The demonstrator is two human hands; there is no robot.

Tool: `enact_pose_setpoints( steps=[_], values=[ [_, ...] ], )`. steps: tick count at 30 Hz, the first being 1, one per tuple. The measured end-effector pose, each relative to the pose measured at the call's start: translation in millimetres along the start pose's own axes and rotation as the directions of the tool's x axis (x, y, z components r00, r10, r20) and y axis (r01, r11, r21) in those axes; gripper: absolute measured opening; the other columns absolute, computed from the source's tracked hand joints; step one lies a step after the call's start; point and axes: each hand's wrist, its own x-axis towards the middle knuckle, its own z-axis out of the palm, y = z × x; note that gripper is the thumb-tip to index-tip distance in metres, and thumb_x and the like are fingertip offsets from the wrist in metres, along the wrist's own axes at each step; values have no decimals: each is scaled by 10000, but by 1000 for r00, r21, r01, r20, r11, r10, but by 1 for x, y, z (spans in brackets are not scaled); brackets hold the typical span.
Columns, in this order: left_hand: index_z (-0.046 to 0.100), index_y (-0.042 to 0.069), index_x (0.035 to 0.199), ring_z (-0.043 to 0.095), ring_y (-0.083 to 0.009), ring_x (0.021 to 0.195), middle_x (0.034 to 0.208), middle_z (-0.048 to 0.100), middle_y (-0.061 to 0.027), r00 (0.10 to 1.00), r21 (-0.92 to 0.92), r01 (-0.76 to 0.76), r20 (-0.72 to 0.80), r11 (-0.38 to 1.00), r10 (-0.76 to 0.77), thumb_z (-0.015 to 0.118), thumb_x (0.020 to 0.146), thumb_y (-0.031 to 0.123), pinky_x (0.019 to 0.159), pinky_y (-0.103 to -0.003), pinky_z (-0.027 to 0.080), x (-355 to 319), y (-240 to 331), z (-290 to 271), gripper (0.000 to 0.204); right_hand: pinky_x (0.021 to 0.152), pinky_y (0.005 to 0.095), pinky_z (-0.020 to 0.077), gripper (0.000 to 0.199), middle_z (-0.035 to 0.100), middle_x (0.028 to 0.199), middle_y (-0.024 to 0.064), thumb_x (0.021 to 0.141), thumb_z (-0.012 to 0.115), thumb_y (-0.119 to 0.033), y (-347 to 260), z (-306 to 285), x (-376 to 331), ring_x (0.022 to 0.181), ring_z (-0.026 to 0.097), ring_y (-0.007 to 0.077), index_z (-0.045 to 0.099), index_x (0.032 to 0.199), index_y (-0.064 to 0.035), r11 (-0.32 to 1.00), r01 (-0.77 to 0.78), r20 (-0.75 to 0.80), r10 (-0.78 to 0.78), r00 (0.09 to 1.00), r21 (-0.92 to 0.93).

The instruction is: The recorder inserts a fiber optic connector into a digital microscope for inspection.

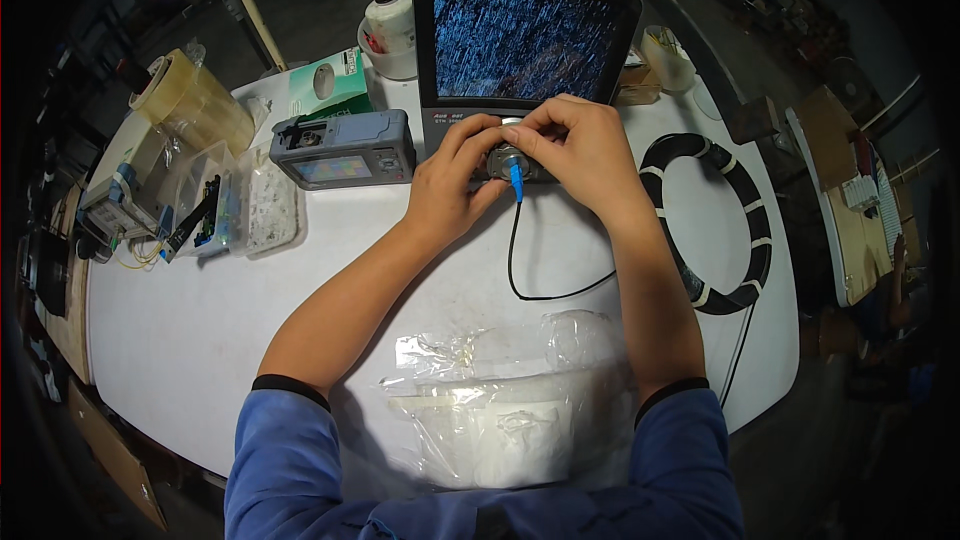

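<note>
A blue fibre-optic connector (517, 180) sits at a round metal fixture (510, 162) on the front of a dark monitor unit (430, 125). Its thin black cable (512, 250) loops down and passes under my right forearm. My left hand (450, 180) wraps its fingers and thumb about the fixture's left side. From the right, my right hand (580, 145) has thumb and forefinger pinched together at the fixture's top; whatever is between them is hidden. Blue-and-black speckle fills the lit screen (525, 40).
Left of the monitor lie a grey handheld instrument (345, 150), a green box (330, 85), a tape roll (190, 100) and clear plastic containers (270, 210). A black cable coil (655, 155) rests at right. Clear plastic bags (510, 420) lie in front of me. A white bottle (390, 15) stands behind.
</note>
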Motion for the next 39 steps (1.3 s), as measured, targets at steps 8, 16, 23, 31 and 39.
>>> enact_pose_setpoints(
  steps=[8, 16, 23, 31, 39],
  values=[
    [615, 87, 1342, 710, -236, 888, 1367, 615, -87, 1000, -4, -3, -20, 1000, 3, 869, 732, 25, 754, -352, 614, 1, -1, 3, 663, 670, 293, 536, 255, 738, 844, 90, 896, 844, -230, -3, -1, -1, 730, 683, 146, 803, 946, 17, 1000, 7, -8, -7, 1000, -21],
    [627, 83, 1335, 708, -227, 887, 1365, 622, -89, 999, -20, -4, -35, 1000, 3, 863, 734, 16, 758, -341, 610, 0, 1, 1, 649, 714, 275, 544, 285, 760, 904, 76, 914, 827, -210, 6, -19, -2, 800, 700, 118, 783, 1033, 46, 984, -75, 152, 51, 987, 159],
    [631, 75, 1331, 708, -221, 894, 1371, 621, -89, 1000, -18, 9, -14, 1000, -9, 864, 733, 14, 761, -334, 608, 0, 1, 1, 645, 606, 251, 471, 244, 722, 790, 14, 968, 766, -223, 11, -38, -5, 698, 620, 68, 759, 979, 21, 973, -228, 341, 199, 919, 45],
    [628, 77, 1335, 703, -226, 892, 1374, 619, -86, 999, -18, -12, -32, 1000, 11, 869, 724, 11, 765, -342, 608, 0, 0, 2, 661, 635, 319, 505, 292, 738, 743, 82, 968, 750, -264, 9, -44, -4, 674, 649, 139, 774, 938, 26, 975, -221, 421, 201, 884, 0],
    [624, 76, 1338, 709, -232, 911, 1375, 616, -85, 1000, -22, 7, -15, 1000, -7, 870, 727, 13, 772, -342, 611, 0, 0, 2, 662, 660, 326, 510, 258, 740, 757, 89, 954, 755, -225, 16, -44, -5, 690, 652, 147, 774, 975, 32, 980, -200, 451, 173, 875, 11]
  ],
)
